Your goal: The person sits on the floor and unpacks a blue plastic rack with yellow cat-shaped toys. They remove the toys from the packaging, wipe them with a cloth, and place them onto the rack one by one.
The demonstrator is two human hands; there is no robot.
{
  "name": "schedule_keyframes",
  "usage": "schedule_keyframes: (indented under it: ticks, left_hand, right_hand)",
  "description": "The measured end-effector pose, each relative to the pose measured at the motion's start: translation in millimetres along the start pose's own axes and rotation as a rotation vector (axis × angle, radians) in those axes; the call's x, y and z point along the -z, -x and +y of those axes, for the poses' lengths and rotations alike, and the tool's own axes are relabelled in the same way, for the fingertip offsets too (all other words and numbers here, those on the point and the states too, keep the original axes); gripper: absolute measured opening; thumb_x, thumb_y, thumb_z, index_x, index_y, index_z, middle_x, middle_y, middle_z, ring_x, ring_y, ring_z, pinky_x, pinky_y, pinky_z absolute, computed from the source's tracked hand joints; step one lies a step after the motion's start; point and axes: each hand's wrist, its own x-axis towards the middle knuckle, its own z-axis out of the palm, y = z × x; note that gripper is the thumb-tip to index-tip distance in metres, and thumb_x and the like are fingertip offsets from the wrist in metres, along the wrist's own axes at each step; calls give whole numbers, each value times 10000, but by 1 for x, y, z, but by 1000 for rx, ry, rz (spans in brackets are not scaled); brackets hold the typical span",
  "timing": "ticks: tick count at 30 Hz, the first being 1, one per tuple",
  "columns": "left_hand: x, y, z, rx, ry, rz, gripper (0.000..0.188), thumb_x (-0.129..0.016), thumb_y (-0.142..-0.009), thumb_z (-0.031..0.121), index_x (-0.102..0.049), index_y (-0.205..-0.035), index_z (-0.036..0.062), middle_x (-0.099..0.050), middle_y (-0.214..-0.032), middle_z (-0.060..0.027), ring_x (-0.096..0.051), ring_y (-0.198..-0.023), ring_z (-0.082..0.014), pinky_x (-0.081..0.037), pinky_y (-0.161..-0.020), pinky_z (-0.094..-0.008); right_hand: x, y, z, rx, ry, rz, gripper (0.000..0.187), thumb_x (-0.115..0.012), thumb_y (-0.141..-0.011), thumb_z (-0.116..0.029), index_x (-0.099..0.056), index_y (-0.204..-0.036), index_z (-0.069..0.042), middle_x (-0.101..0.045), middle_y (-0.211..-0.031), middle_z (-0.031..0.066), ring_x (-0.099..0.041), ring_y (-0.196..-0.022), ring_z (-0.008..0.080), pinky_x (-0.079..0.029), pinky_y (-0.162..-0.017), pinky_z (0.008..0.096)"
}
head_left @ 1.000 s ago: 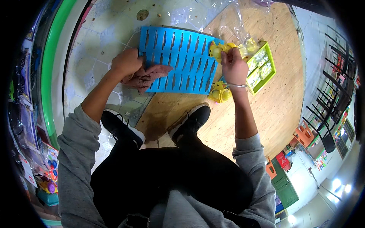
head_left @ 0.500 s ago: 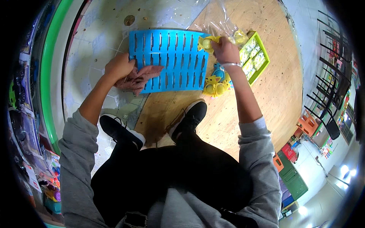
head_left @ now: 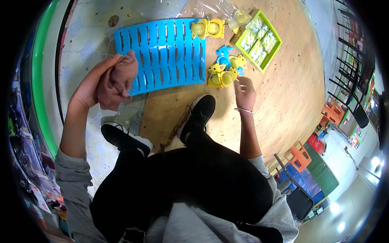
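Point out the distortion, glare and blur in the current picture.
Head view: fisheye bowing on the blue slotted panel, black rim around the scene; head view, lower right: lamps flaring white; head view, top: glints on the clear plastic film; head view, right of centre: slight blur on the right hand.

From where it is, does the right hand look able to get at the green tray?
Likely yes: the right hand looks empty, and only wooden board shows between it and the near corner of the green tray; the yellow toy lies left of that path.
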Motion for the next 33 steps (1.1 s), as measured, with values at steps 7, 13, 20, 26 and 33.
schedule_keyframes:
  ticks: [7,13,20,26,33]
  left_hand:
    - [-47,0,-3,-65,-173,-175,582,-599,-839,369,-467,-1272,4,-541,-1165,-131,-565,-1046,-182,-486,-877,-288]
    - [-50,2,-9,-61,-184,-94,564,-595,-841,346,-467,-1264,-5,-541,-1158,-127,-568,-1033,-178,-485,-871,-282]
    - [-54,1,-2,-40,-201,-129,552,-605,-837,352,-483,-1240,-5,-549,-1094,-109,-578,-978,-147,-490,-836,-257]
    - [-51,2,-5,-63,-156,-81,489,-607,-839,354,-523,-1180,13,-554,-1028,-89,-586,-922,-136,-503,-802,-271]
    - [-32,-31,-18,-53,-247,36,409,-602,-857,362,-548,-1122,55,-568,-1025,-78,-589,-928,-143,-501,-812,-285]
  right_hand:
    - [-20,-16,17,34,208,-71,507,-768,-705,-339,-586,-1066,-33,-542,-983,145,-602,-796,238,-502,-707,345]
    - [-22,-52,-52,344,15,20,426,-670,-826,-218,-546,-1182,-17,-565,-975,162,-599,-858,278,-497,-710,360]
    - [-67,-95,-103,797,157,98,409,-561,-892,-116,-497,-1293,-62,-557,-1123,177,-608,-926,323,-511,-768,364]
    - [-70,-81,-106,766,64,-14,430,-591,-854,-56,-510,-1276,-74,-571,-1076,156,-616,-876,297,-508,-764,347]
    - [-87,-62,-122,748,-210,-146,388,-633,-794,-7,-516,-1164,-22,-538,-867,137,-583,-766,266,-493,-678,349]
